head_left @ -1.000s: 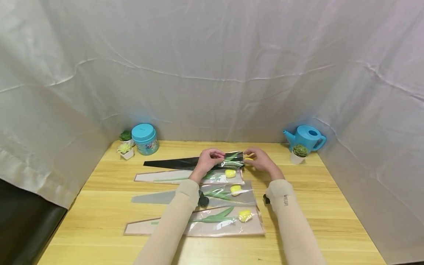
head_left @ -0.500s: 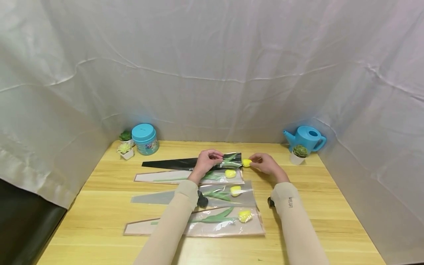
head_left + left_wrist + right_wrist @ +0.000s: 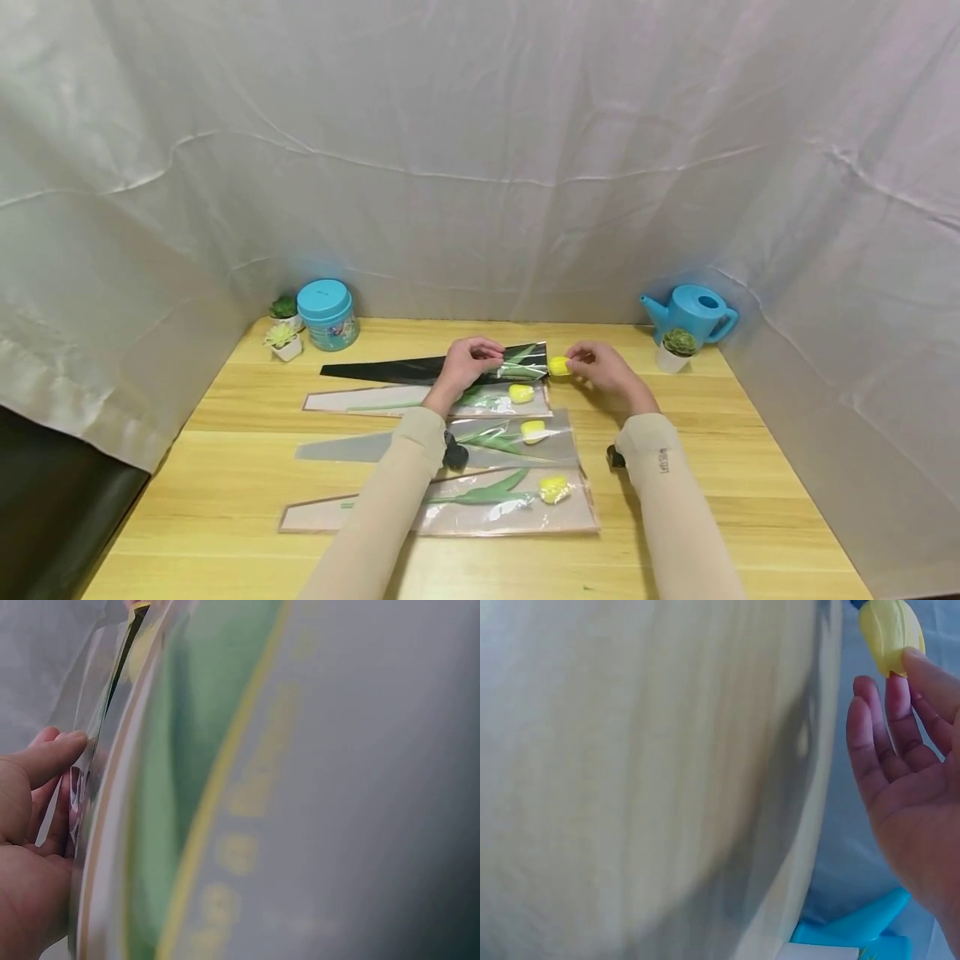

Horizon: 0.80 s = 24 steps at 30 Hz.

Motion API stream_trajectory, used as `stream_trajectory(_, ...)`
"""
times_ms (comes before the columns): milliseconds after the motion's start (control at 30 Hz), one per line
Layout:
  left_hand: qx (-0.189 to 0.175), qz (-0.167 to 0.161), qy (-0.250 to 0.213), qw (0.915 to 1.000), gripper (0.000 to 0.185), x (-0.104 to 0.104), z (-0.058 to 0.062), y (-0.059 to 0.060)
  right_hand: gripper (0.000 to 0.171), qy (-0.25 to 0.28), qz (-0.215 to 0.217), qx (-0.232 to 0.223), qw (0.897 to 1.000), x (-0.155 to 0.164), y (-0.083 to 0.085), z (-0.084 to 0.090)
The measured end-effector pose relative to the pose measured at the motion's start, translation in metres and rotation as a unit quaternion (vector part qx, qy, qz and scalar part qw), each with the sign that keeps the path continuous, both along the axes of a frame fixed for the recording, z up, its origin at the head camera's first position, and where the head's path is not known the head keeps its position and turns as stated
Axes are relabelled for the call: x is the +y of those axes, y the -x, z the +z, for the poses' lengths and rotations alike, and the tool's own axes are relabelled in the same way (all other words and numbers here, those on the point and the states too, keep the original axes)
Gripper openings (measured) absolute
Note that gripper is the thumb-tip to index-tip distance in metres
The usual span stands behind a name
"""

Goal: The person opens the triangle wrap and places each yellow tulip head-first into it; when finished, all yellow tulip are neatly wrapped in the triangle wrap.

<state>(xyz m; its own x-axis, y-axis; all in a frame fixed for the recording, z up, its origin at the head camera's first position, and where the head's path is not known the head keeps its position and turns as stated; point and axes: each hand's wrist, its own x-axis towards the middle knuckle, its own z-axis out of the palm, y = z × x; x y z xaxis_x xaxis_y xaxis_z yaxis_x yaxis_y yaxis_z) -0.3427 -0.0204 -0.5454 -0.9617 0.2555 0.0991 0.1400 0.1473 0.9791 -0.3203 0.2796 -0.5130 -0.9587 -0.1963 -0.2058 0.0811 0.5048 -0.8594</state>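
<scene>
In the head view my left hand [image 3: 465, 367] pinches the wide part of a black-backed, clear-fronted flower sleeve [image 3: 390, 368]. Its thumb and fingers grip the film in the left wrist view. A tulip with green leaves lies inside the sleeve, its yellow head [image 3: 558, 367] sticking out past the open right end. My right hand [image 3: 606, 371] pinches the tip of that head between thumb and fingers, also seen in the right wrist view, where the yellow tulip head [image 3: 891, 634] is at the top. The left hand hides part of the stem.
Nearer me lie three sleeved yellow tulips: a pale sleeve [image 3: 330, 402], a grey sleeve [image 3: 345, 448] and another pale sleeve [image 3: 315, 517]. A blue-lidded jar [image 3: 326, 312] and two small potted plants [image 3: 285, 340] stand back left. A blue watering can [image 3: 693, 310] and potted succulent [image 3: 677, 348] stand back right.
My right hand has shifted slightly right, from the sleeve's open edge to the tip of the tulip head. The black sleeve has slid a little left; my left hand keeps its grip.
</scene>
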Motion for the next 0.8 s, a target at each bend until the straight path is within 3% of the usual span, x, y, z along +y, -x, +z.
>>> stream_trajectory(100,0.000,-0.005,-0.010,0.9999,0.020,0.000,0.001,0.000,0.022,-0.003,-0.002,0.018,1.000,-0.002,0.000,0.006)
stream_trajectory(200,0.000,-0.007,-0.013,0.9999,0.021,0.001,0.004,-0.001,0.023,-0.051,0.015,0.069,0.996,-0.005,0.002,0.010)
stream_trajectory(267,0.001,-0.010,-0.012,0.9999,0.022,0.002,0.005,-0.002,0.024,-0.056,0.019,0.078,0.995,-0.007,0.003,0.011)
stream_trajectory(800,0.010,-0.004,-0.006,0.9999,0.023,0.012,0.006,-0.002,0.020,-0.022,-0.007,0.075,0.997,-0.029,0.003,0.006)
